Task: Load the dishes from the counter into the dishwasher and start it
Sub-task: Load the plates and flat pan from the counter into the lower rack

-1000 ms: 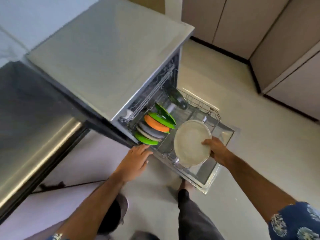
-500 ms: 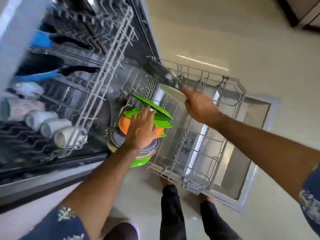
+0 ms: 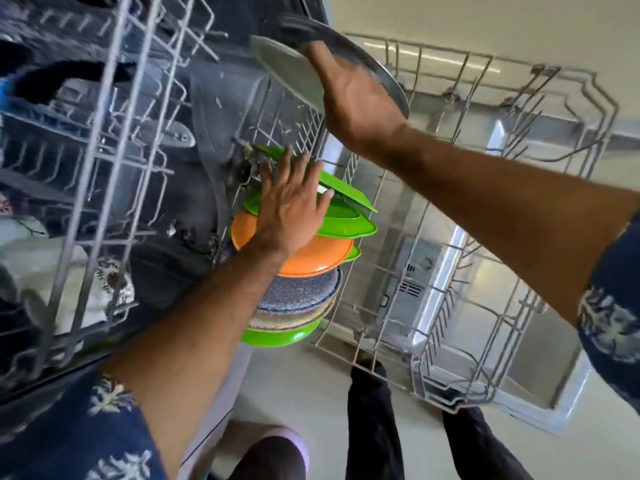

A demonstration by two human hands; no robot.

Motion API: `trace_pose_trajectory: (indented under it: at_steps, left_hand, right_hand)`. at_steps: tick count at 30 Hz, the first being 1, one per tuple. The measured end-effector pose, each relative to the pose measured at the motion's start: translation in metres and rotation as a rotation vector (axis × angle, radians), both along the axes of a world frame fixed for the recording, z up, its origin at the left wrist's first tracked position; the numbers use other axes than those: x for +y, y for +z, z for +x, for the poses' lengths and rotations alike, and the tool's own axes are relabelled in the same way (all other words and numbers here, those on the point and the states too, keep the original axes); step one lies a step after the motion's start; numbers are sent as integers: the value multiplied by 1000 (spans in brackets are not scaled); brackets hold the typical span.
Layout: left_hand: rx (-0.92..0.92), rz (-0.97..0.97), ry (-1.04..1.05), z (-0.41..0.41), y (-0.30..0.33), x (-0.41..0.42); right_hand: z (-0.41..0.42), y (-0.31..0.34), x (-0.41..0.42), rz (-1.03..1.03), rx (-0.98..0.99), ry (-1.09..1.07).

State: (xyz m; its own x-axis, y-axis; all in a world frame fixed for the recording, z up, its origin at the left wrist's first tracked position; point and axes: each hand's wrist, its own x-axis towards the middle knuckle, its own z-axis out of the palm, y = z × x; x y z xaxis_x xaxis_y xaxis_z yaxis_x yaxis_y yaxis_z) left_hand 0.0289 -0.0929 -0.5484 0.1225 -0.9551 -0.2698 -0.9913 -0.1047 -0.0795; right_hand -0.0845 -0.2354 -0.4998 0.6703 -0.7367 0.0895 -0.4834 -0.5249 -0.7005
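The dishwasher's lower rack (image 3: 485, 216) is pulled out over the open door. A row of plates stands in its left side: green plates (image 3: 346, 223), an orange plate (image 3: 311, 258), a speckled grey plate (image 3: 304, 292) and a green one (image 3: 277, 336) at the near end. My left hand (image 3: 291, 209) lies flat with straight fingers on the green and orange plates. My right hand (image 3: 349, 91) grips a pale plate (image 3: 291, 71) at the far end of the rack, tilted, next to a dark grey plate (image 3: 349, 46) behind it.
The upper rack (image 3: 104, 133) juts out at left, holding cups and dark items. The right half of the lower rack holds only bare tines. My legs (image 3: 374, 427) stand on the pale floor below the rack's near edge.
The view has moved closer to the racks. My right hand has carried the pale plate toward the rack's far end. My left hand has slid further up the standing plates.
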Motion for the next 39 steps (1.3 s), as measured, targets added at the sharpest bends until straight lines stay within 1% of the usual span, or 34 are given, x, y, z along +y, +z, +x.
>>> trace_pose_trajectory:
  at_steps: [2,4,8,12,15,20,25,30,32,36,39]
  left_hand:
    - [11,29,3,2,-1,1]
    - [8,35,6,4,-1,2]
    - [2,21,17,2,-2,2]
    - [9,1,30,-1,-3,4]
    - [3,24,28,-1,-3,3]
    - [1,92,31,-2,3,0]
    - [-14,124,22,-2,5,0]
    - [-28,136,2,-1,9,-1]
    - [-29,137,-3,-2,11,0]
    - [-43,155,-16,-8,20,1]
    - [-37,182,-9,-20,36,6]
  right_hand:
    - [9,1,-8,-5,5,-2]
    - [13,-3,-16,2,53,-9]
    - [11,-25,-29,125,154,-7]
    - [9,-34,-32,201,122,-49]
    - [10,-37,-31,162,114,-39]
    - [4,-19,-29,225,296,42]
    - [0,-14,-26,258,365,-8]
    - [-12,-14,-23,375,341,-55]
    - [-23,-15,-13,399,290,-87]
    - [-55,-14,29,384,183,-129]
    - [-88,-1,67,460,201,-142]
